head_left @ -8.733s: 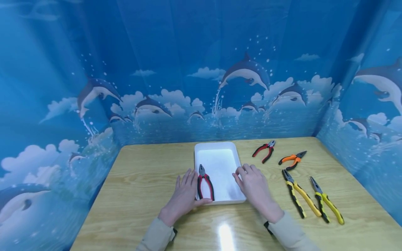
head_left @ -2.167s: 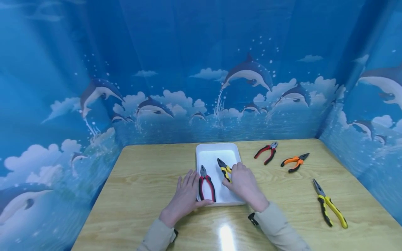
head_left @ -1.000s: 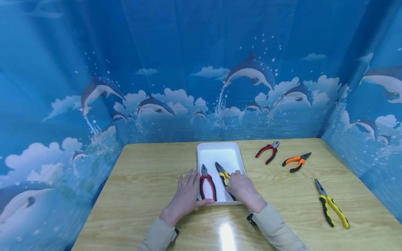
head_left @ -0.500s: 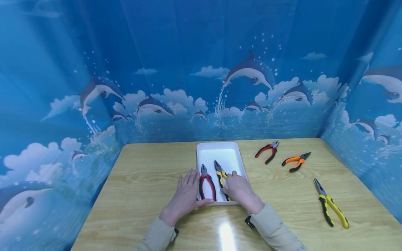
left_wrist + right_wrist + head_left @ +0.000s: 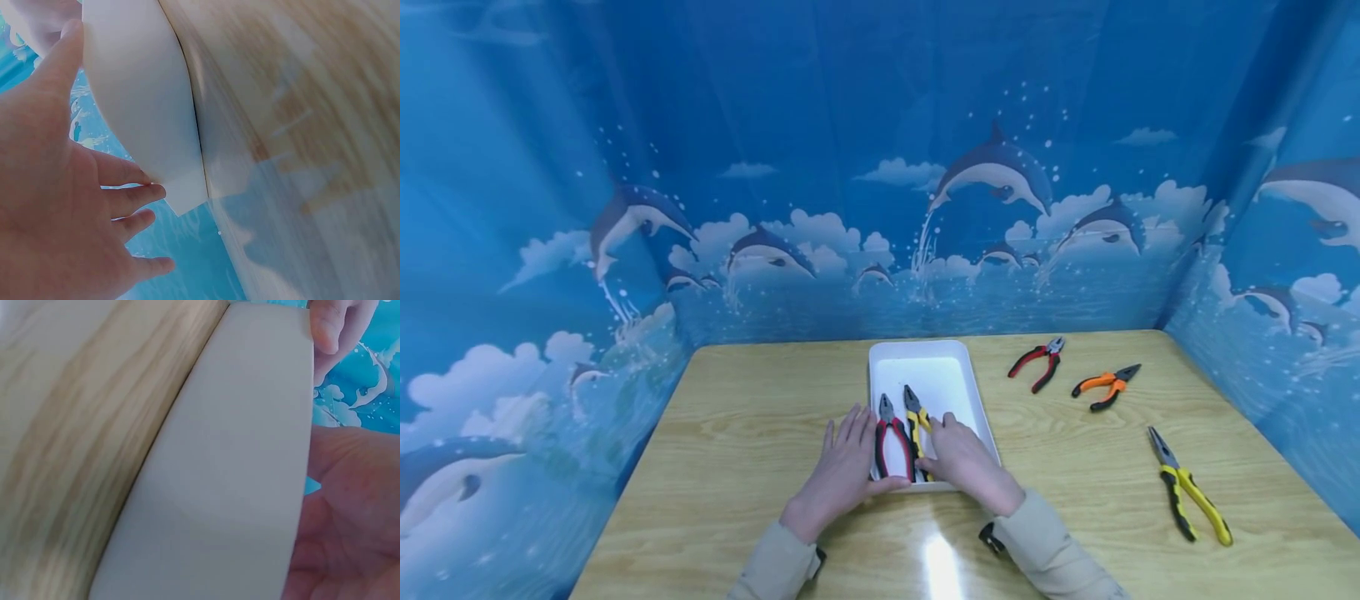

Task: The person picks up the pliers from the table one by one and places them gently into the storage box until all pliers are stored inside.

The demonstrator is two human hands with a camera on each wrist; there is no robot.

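Observation:
A white tray (image 5: 951, 379) stands on the table in the head view. Inside, along its left wall, lie red-and-black pliers (image 5: 892, 423). Just right of them are yellow-and-black pliers (image 5: 913, 410), gripped at the handles by my right hand (image 5: 966, 462). Flat against the tray's left side rests my left hand (image 5: 838, 477), fingers straight, thumb across the near rim. In the left wrist view that hand (image 5: 56, 200) touches the outer tray wall (image 5: 140, 87). The tray wall (image 5: 219, 450) hides my right fingertips in the right wrist view.
Right of the tray on the wooden table (image 5: 760, 417) lie small red-and-black pliers (image 5: 1042, 358), orange-and-black pliers (image 5: 1108, 385) and yellow long-nose pliers (image 5: 1180, 483). A blue dolphin-print curtain (image 5: 835, 167) closes off the back and sides.
My right hand has brought the yellow-and-black pliers from the table into the tray, then shifted them left beside the red-and-black pair. The left hand stays at the tray's left side.

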